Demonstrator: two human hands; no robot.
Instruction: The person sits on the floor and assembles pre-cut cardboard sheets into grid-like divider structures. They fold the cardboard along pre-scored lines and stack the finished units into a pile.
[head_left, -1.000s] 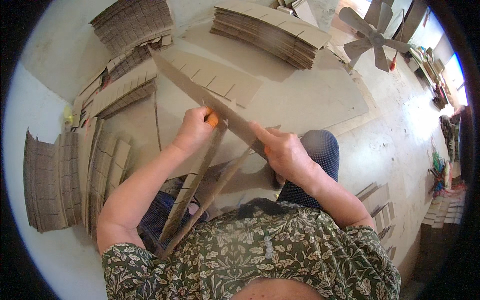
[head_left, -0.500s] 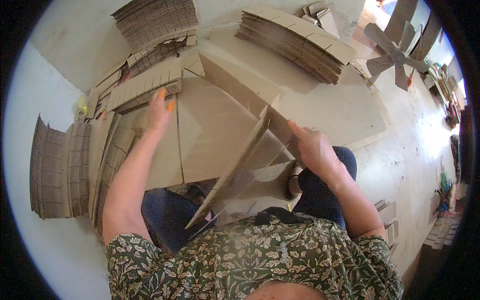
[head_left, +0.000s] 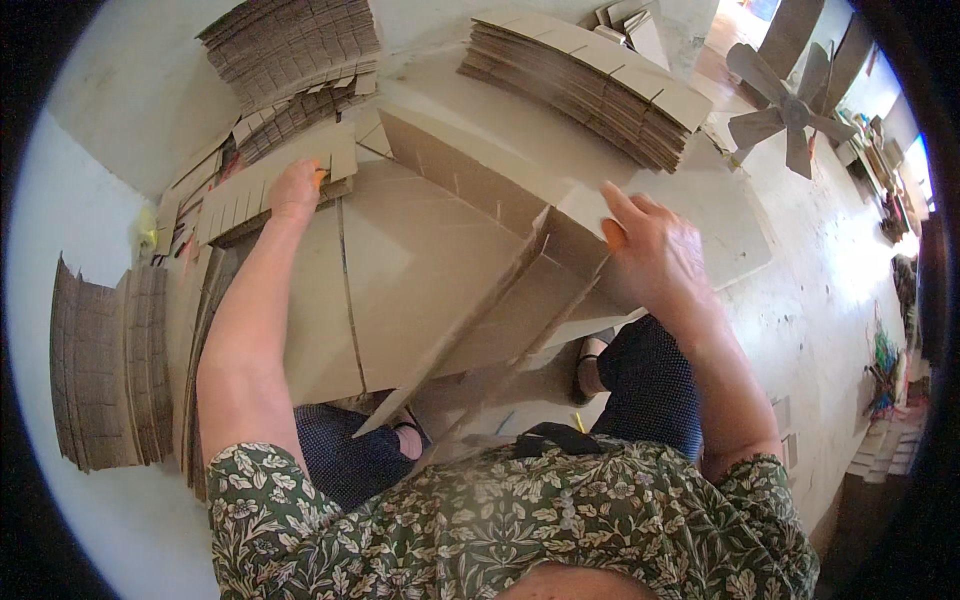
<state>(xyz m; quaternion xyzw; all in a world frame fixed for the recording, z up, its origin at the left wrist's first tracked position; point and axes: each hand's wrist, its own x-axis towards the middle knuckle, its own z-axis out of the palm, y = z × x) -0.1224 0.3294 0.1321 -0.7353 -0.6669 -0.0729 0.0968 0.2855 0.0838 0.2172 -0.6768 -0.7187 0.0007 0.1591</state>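
My left hand (head_left: 296, 190), with orange finger covers, pinches the right end of the top slotted cardboard strip (head_left: 235, 200) on a low stack. My right hand (head_left: 655, 245) is raised beside the right corner of some partly joined cardboard dividers. Its index finger is stretched out and apart from the orange-covered thumb, with nothing visible between them. In the dividers, one long slotted strip (head_left: 460, 165) stands on edge across the far side. Another strip (head_left: 465, 310) slants from their corner toward my lap, its near end over my left knee. The ends of my left fingers are partly hidden.
Tall stacks of slotted cardboard (head_left: 300, 50) stand at the far left, with another stack (head_left: 590, 85) at the back. More cardboard (head_left: 110, 365) leans against the left wall. A fan (head_left: 795, 112) is at the far right. Flat cardboard (head_left: 400, 290) lies under the dividers.
My left hand has come down onto the low stack and closed on its top strip. My right hand has lifted off the dividers' corner, which has shifted slightly right.
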